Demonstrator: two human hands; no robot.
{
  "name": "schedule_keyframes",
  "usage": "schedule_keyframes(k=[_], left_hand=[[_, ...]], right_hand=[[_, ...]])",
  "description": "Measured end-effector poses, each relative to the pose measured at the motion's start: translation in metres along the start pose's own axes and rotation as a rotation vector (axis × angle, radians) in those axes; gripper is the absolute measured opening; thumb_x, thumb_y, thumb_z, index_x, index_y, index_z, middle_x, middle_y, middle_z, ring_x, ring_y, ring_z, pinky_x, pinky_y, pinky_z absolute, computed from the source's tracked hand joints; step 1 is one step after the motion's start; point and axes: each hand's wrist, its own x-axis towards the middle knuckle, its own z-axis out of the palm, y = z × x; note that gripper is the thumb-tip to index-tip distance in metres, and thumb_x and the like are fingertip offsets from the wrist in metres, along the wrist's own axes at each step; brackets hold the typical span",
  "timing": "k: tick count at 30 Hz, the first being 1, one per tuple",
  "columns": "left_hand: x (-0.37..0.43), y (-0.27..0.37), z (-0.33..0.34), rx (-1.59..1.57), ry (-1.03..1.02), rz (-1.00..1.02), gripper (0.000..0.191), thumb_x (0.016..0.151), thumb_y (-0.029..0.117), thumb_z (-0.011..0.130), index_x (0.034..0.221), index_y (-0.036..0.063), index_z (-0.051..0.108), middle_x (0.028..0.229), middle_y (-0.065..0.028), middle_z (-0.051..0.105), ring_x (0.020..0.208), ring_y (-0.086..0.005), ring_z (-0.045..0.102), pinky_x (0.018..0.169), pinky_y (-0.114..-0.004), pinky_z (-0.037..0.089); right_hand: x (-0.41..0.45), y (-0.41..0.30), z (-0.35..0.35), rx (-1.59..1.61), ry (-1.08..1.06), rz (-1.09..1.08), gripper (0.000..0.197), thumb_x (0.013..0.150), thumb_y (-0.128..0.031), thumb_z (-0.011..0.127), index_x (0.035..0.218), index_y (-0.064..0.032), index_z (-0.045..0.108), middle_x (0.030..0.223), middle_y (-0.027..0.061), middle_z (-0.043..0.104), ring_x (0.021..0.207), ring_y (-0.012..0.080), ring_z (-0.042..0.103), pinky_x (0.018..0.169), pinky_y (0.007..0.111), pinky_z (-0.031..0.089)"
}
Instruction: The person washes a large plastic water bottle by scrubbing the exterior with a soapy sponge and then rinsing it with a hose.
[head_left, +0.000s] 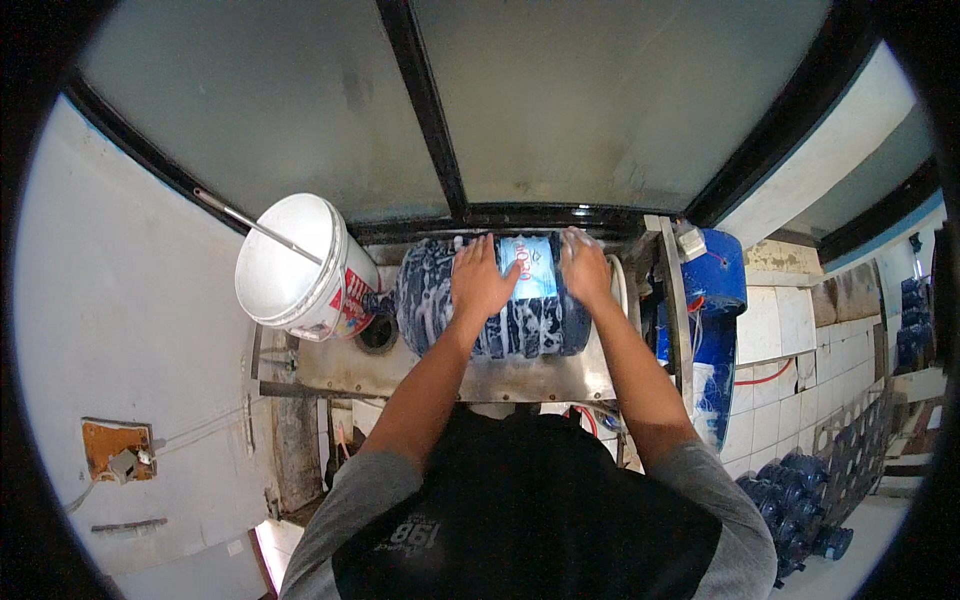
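Note:
A large blue plastic water bottle (531, 330) lies on its side on a stainless-steel counter (337, 365), streaked with white suds. Its neck points left, above a round drain hole (376, 335), and a light-blue printed label (538, 259) shows on top. My left hand (481, 276) holds the bottle's upper side just left of the label, palm down and thumb out. Over the base end at the right, my right hand (586, 266) grips the bottle. Foam covers those fingertips, and whether anything is under that palm is hidden.
Left of the bottle stands a white plastic bucket (289, 270) with a metal rod (259, 226) across its mouth. A blue drum (712, 270) is beyond the counter's right-hand frame (675, 307). Dark window frames (525, 214) rise behind. Several blue bottles (791, 502) lie at lower right.

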Motion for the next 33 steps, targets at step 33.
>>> schedule_keyframes(k=[33], left_hand=[[0.002,-0.006,0.011,-0.163,0.163,0.078,0.053,0.105,0.031,0.044,0.133,-0.0112,0.058,0.134,-0.0282,0.063,0.131,-0.0384,0.057,0.117,-0.048,0.036]], right_hand=[[0.021,-0.069,0.014,-0.491,-0.279,0.051,0.049,0.099,-0.037,0.050,0.135,-0.0051,0.062,0.149,0.0159,0.054,0.142,0.0340,0.046,0.119,0.054,0.029]])
